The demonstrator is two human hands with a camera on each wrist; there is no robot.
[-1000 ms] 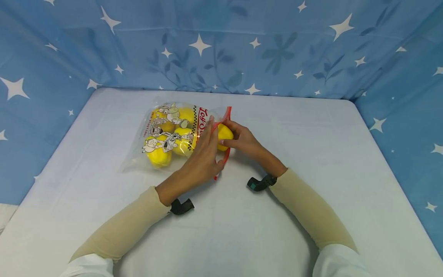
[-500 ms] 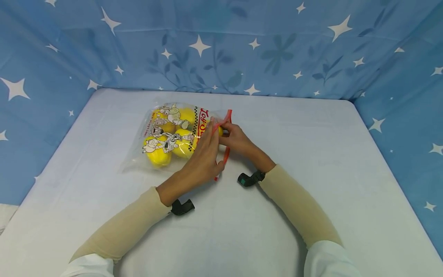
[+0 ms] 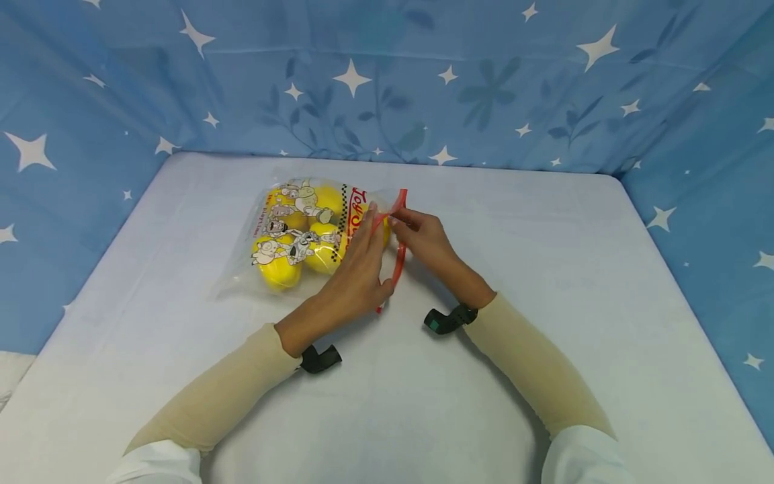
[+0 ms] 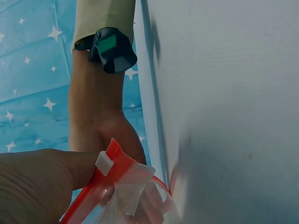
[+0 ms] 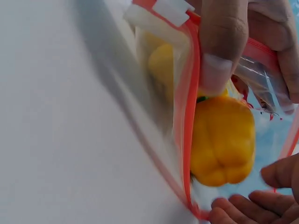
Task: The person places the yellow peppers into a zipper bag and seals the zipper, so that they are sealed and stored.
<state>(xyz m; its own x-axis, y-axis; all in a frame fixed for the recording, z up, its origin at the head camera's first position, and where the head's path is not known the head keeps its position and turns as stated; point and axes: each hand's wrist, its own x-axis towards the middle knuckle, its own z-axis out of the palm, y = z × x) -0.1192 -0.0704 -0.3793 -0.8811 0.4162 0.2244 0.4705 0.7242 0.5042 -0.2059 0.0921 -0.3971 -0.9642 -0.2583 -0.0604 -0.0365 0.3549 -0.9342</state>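
A clear printed zip bag [image 3: 242,269] with a red-edged mouth lies on its side, several yellow bell peppers [image 3: 279,265] inside. Just within the mouth sits one yellow bell pepper [image 5: 223,142]. My left hand [image 3: 357,272] lies over the mouth end and holds it apart, its thumb [image 5: 223,42] over the red rim in the right wrist view. Beside the opening is my right hand [image 3: 426,238], its fingertips near the upper rim. Its thumb and fingers stand apart with nothing between them in the right wrist view. A white slider [image 4: 104,163] sits on the red strip.
A white cloth [image 3: 544,269] covers the table. Blue star-patterned curtains [image 3: 387,81] rise behind it and at both sides. A black wrist camera [image 3: 447,320] hangs below the right wrist, another black wrist camera [image 3: 320,359] below the left.
My right hand has pushed a yellow bell pepper leftward into the bag's mouth, then let go and drawn back slightly to the right. My left hand has stayed on the bag.
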